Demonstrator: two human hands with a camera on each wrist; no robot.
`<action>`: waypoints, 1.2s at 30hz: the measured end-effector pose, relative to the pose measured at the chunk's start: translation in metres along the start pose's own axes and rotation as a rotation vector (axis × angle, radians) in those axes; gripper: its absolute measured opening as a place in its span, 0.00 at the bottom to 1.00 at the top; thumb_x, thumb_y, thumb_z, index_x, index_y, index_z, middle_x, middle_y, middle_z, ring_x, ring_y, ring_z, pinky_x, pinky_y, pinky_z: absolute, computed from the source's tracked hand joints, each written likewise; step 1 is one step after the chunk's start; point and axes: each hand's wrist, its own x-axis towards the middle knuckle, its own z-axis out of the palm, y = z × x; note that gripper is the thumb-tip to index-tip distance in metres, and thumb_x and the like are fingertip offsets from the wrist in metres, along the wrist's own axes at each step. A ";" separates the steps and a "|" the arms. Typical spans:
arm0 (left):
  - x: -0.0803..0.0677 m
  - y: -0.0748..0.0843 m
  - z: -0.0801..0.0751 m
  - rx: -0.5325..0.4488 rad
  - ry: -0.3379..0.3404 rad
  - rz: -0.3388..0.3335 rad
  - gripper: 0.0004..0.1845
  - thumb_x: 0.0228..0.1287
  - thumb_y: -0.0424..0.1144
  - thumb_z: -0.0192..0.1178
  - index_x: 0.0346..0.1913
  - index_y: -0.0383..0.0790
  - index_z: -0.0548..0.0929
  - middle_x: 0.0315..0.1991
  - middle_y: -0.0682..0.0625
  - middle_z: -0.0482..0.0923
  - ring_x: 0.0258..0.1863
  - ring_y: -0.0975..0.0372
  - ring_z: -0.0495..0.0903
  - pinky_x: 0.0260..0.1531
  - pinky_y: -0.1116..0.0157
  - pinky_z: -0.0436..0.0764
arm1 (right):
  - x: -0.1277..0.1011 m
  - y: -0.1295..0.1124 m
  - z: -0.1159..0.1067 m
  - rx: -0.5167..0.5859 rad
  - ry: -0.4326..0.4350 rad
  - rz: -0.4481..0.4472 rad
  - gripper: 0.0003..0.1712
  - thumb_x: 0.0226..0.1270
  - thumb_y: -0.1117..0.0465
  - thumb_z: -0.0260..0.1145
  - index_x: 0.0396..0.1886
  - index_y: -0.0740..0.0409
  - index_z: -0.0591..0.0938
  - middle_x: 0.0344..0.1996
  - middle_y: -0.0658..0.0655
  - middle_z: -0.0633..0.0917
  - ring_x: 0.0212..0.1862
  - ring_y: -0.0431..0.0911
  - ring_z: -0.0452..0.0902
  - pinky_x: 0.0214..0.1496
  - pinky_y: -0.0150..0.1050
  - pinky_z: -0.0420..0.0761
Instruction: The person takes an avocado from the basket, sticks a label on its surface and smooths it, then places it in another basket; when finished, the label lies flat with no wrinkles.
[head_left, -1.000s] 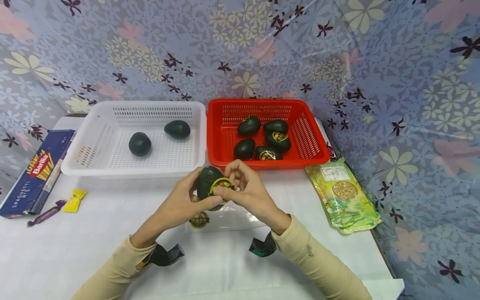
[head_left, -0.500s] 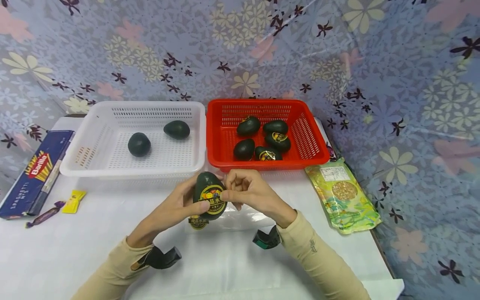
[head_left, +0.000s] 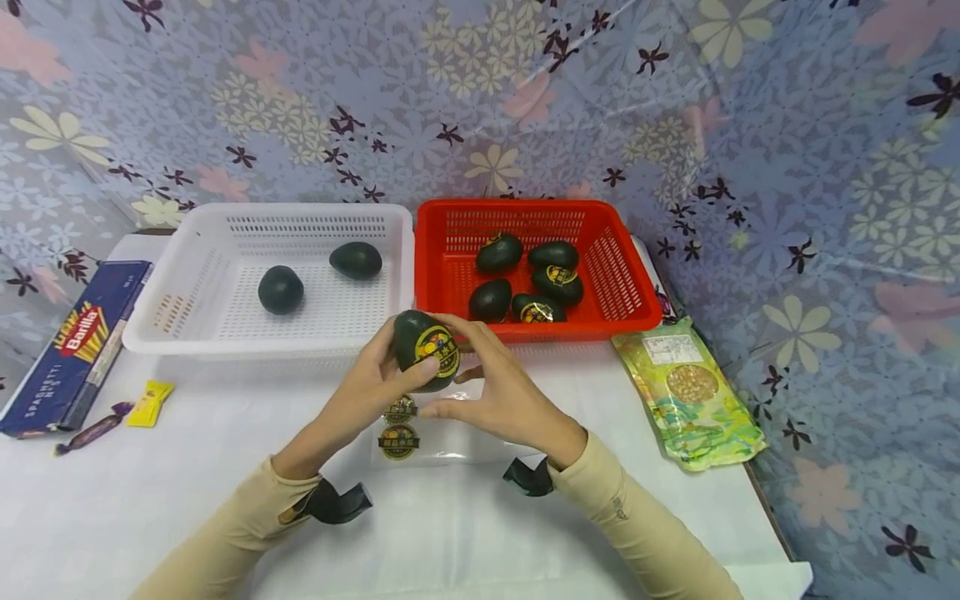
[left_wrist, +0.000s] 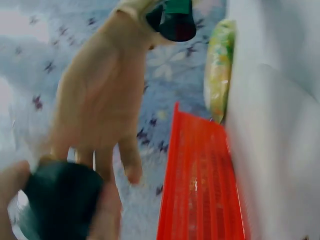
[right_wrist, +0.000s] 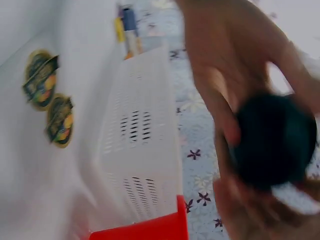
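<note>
Both wrist views are blurring. The left hand point(head_left: 367, 387) is gripping the stickered avocado point(head_left: 426, 348) above the table, at 7 o'clock from the red basket point(head_left: 630, 287) — the right hand point(head_left: 498, 392), fingers straight and relaxed, is touching it.

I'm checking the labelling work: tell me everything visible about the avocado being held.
The avocado is dark green, smooth-looking and egg-shaped, held above the white table in front of the two baskets. A round black-and-yellow sticker faces the camera. The left hand grips it, thumb on the sticker's edge; the right hand touches its right side with straight fingers.
</note>
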 end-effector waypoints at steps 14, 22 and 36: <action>0.050 0.018 -0.013 0.320 -0.053 -0.068 0.41 0.70 0.46 0.63 0.79 0.48 0.53 0.75 0.39 0.62 0.73 0.44 0.67 0.68 0.45 0.73 | 0.002 0.023 -0.050 -0.248 0.328 0.095 0.49 0.51 0.55 0.81 0.73 0.48 0.68 0.63 0.57 0.79 0.64 0.52 0.75 0.66 0.54 0.75; 0.086 0.029 -0.107 0.557 0.200 -0.114 0.40 0.74 0.48 0.57 0.80 0.46 0.49 0.77 0.34 0.58 0.75 0.40 0.62 0.71 0.42 0.67 | 0.002 0.051 -0.124 -0.395 0.379 0.274 0.51 0.56 0.53 0.79 0.77 0.51 0.64 0.71 0.64 0.72 0.71 0.62 0.67 0.71 0.63 0.68; 0.098 0.000 -0.223 0.890 -0.010 -0.471 0.40 0.76 0.48 0.49 0.76 0.23 0.48 0.69 0.18 0.56 0.66 0.28 0.63 0.65 0.34 0.67 | 0.032 0.098 -0.177 -0.523 -0.049 0.546 0.47 0.56 0.63 0.74 0.75 0.61 0.63 0.67 0.70 0.73 0.64 0.64 0.71 0.67 0.61 0.72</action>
